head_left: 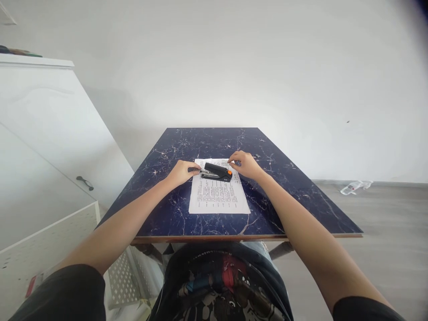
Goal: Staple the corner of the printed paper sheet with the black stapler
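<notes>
A black stapler (217, 173) with an orange part at its right end lies across a printed sheaf of paper (214, 198). At its left end, a metal slide with a black tip sticks out. My left hand (182, 171) is closed round that black tip, over the paper's left edge. Over the paper's upper right corner is my right hand (245, 164), its thumb and fingertips pressed together beside the stapler's orange end. Whatever may be between those fingers is hidden or too small to name.
The dark blue marbled table (214, 138) stands before a white wall. A small dark piece (257, 156) lies beyond my right hand. At left is a white cabinet (50, 133); a clear plastic bottle (351, 187) lies on the floor at right.
</notes>
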`<state>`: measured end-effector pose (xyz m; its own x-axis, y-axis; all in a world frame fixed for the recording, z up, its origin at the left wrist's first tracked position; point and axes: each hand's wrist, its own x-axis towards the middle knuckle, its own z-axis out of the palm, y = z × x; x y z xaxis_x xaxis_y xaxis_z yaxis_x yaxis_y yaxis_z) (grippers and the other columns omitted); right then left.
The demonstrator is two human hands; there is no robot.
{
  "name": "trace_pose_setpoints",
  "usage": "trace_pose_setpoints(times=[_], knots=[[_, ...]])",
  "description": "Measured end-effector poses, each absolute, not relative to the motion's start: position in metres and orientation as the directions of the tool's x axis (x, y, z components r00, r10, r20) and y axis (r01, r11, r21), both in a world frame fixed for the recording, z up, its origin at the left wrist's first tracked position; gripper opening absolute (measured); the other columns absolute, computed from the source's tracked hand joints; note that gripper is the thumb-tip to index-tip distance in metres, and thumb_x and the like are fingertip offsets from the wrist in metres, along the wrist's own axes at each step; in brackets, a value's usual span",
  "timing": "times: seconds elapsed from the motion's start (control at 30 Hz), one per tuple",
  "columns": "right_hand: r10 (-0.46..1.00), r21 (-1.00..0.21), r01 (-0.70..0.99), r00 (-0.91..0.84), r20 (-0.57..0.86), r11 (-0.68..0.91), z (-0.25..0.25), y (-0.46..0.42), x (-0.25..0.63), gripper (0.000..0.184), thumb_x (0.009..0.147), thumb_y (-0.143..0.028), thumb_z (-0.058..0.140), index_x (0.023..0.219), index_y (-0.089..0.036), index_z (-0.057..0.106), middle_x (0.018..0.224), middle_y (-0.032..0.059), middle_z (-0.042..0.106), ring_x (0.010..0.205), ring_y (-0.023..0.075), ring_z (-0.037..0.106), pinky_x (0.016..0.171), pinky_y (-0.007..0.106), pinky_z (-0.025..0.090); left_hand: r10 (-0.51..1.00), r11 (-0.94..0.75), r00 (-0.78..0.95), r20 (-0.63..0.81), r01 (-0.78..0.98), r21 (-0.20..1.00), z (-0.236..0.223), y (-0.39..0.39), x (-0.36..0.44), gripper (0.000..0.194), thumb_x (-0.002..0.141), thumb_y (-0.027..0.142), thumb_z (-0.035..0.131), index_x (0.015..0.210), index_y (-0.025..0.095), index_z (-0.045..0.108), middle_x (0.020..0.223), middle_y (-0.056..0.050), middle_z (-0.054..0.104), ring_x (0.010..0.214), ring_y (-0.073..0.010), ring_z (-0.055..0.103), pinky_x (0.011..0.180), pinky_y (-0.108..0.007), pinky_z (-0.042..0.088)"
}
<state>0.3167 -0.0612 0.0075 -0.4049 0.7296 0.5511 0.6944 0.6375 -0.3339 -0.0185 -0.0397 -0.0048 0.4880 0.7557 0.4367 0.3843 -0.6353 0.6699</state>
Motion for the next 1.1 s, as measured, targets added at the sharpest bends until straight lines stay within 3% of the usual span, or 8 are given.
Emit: trace_pose_setpoints(times=[0.43,0.93,1.1], knots=[[0.74,-0.356,0.672,-0.449,0.501,0.649,0.01,-0.063,0.315,0.022,0.094,-0.026,0.059,0.095,-0.022,0.08,0.105,0.0106,0.077,0.089,0.0265,0.066,0.081,0.045,0.056,0.772,-0.619,0.533,0.346,0.51,0.597,0.0,-0.04,-0.016,0.017,0.087,0.021,0.077,0.102,0.024,0.084,0.106,-0.004,0.082,0.098,-0.0243,0.077,0.096,-0.041,0.057],[0.732,-0.364,0.648,-0.489,0.474,0.669,0.011,-0.064,0.313,0.02,0.092,-0.026,0.06,0.095,-0.022,0.08,0.102,0.0094,0.077,0.088,0.0245,0.065,0.081,0.043,0.055,0.77,-0.62,0.561,0.303,0.548,0.562,0.005,-0.039,-0.019,0.017,0.089,0.027,0.076,0.103,0.027,0.085,0.107,-0.004,0.082,0.101,-0.0263,0.077,0.096,-0.042,0.058],[0.768,-0.489,0.599,-0.415,0.488,0.635,0.021,-0.075,0.306,0.027,0.096,-0.042,0.063,0.106,-0.023,0.08,0.107,0.0102,0.077,0.089,0.0243,0.068,0.079,0.041,0.055,0.754,-0.594,0.616,0.227,0.492,0.637,0.009,-0.032,-0.034,0.031,0.089,0.025,0.076,0.119,0.025,0.079,0.117,-0.006,0.08,0.107,-0.0247,0.076,0.103,-0.042,0.057]])
